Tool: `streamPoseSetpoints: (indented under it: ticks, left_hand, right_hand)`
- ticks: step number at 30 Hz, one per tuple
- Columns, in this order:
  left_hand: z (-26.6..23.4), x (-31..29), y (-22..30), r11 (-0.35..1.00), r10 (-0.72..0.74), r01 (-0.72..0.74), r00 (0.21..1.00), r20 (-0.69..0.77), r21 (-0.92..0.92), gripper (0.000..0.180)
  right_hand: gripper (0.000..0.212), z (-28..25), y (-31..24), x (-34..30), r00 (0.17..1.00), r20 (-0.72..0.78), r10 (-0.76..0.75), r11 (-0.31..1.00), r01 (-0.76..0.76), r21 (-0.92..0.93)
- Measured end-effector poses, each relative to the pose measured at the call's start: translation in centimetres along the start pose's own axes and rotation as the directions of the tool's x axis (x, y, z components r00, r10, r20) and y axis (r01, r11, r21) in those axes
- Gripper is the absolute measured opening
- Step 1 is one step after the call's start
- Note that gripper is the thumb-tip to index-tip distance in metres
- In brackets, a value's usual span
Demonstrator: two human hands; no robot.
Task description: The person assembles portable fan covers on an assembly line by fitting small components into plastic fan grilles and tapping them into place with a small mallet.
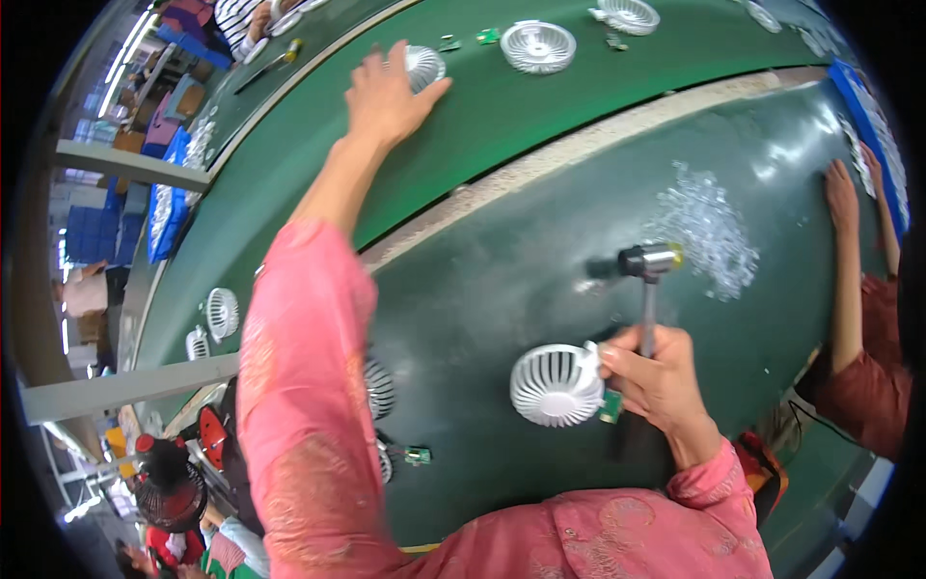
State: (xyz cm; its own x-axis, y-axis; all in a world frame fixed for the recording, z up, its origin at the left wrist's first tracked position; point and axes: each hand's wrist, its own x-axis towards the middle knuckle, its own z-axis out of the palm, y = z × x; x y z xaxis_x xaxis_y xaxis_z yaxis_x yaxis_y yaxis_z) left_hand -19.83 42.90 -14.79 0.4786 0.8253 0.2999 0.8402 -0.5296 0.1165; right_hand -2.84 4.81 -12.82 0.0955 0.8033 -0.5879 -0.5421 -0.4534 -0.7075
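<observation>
My left hand (389, 99) reaches across the green conveyor belt, fingers spread over a white slotted round housing (424, 68) and touching or nearly touching it. In my right hand (658, 374) is a small hammer (650, 259), its dark handle upright in the closed fingers and its head above them. The same hand's thumb and forefinger pinch the side tab of another white slotted round housing (557, 386), held above the dark green worktable. A small green circuit board (611, 406) hangs beside this housing, just below the fingers.
Several clear small parts (709, 232) lie heaped on the table. More housings (538, 47) and small boards (488, 37) sit on the belt. Near my left arm lie a housing (379, 389) and a board (417, 454). A co-worker's hands (843, 193) rest at the right by a blue tray (873, 145).
</observation>
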Motion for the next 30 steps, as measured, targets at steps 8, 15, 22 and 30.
streamPoseSetpoints:
  ticks: [8, 15, 22, 30]
  left_hand:
    - [4.1, 2.1, 0.0, 0.960, -0.159, 0.123, 0.979, -0.131, -0.250, 0.078]
    - [-2.3, -7.0, 5.6, -0.322, -0.235, 0.313, 0.888, 0.396, -0.893, 0.065]
    - [-9.2, -21.9, 7.2, -0.647, -0.115, 0.384, 0.805, 0.582, -0.659, 0.052]
    - [-10.9, -32.5, 6.7, -0.629, -0.230, 0.440, 0.682, 0.694, -0.641, 0.043]
  right_hand:
    - [0.008, -0.4, 0.6, 0.9, 1.000, 0.004, -0.016, 0.998, 0.016, -0.067]
    - [0.017, -0.4, 0.6, 0.9, 0.999, -0.018, -0.026, 0.984, 0.022, -0.179]
    - [0.020, 0.5, 0.8, -0.2, 0.994, -0.037, -0.102, 0.920, 0.080, -0.382]
    - [0.034, 0.1, 1.8, -0.3, 0.953, 0.093, -0.287, 0.536, 0.240, -0.809]
